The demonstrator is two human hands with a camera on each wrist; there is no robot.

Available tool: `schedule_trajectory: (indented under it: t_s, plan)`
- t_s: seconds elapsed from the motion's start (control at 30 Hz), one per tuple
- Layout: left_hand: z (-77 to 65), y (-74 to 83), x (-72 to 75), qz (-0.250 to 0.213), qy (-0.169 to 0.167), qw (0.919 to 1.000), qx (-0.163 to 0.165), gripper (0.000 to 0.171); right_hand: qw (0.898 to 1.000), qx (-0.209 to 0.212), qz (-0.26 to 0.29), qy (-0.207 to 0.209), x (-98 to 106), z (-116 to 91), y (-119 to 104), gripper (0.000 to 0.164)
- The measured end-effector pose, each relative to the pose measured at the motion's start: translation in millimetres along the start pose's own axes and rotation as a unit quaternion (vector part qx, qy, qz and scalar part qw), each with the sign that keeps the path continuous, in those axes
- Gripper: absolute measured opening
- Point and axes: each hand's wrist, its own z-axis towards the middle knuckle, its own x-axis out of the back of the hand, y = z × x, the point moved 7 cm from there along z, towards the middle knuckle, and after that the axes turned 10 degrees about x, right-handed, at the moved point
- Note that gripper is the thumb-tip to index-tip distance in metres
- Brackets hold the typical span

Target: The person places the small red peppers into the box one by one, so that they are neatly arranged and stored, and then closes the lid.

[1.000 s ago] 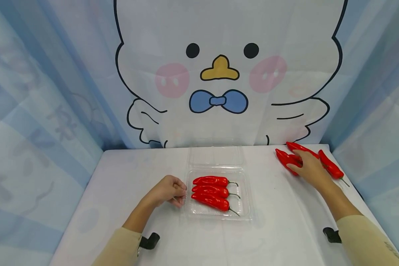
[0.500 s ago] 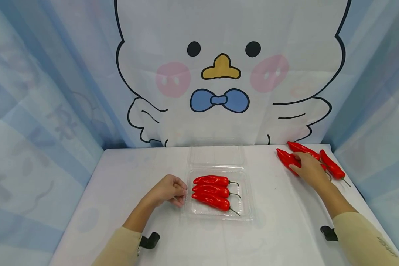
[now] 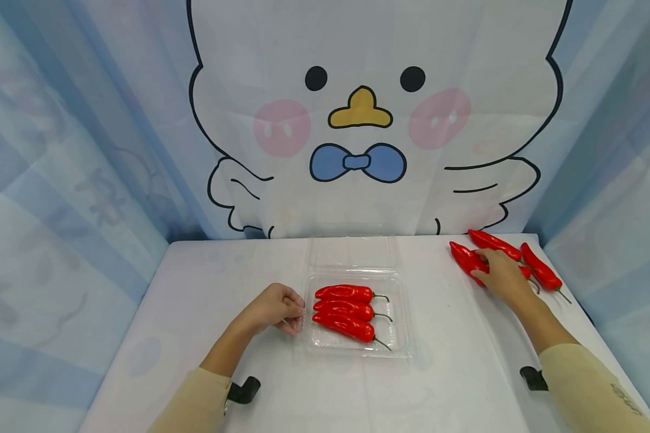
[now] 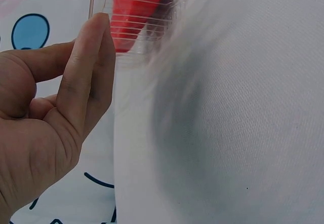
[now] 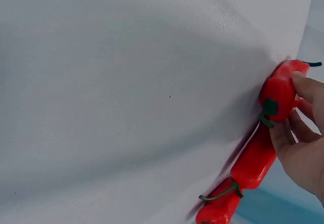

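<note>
In the head view, my left hand (image 3: 275, 308) is at the left rim of a clear plastic clamshell box (image 3: 403, 337), its lid open at the back. The thumb and fingertips pinch the box's edge, as the left wrist view also shows. Three glossy red chili peppers (image 3: 343, 328) with green stems lie side by side in the box. At the back right, my right hand (image 3: 501, 276) grips another red chili pepper (image 3: 466, 260) from above. Its thumb and fingers sit on either side of that pepper (image 5: 278, 95) in the right wrist view.
More red chili peppers lie close around the right hand: one behind (image 3: 493, 242), one to its right (image 3: 541, 270). The white table (image 3: 444, 385) ends at a curtain (image 3: 352, 207) with a cartoon face; more curtain hangs on both sides.
My right hand has closed in on the nearest loose pepper, drawing back slightly, so a pepper's stem beside it now shows. The left hand and the box stay put.
</note>
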Motion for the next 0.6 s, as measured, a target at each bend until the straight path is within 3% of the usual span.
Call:
schedule_trajectory:
  t_s: [0.6]
  plan:
    - [-2.1,2.5,-0.6,0.005,0.005,1.0,0.006,0.01,0.999,-0.012,0.016,-0.033,-6.5,0.5,4.5,0.089]
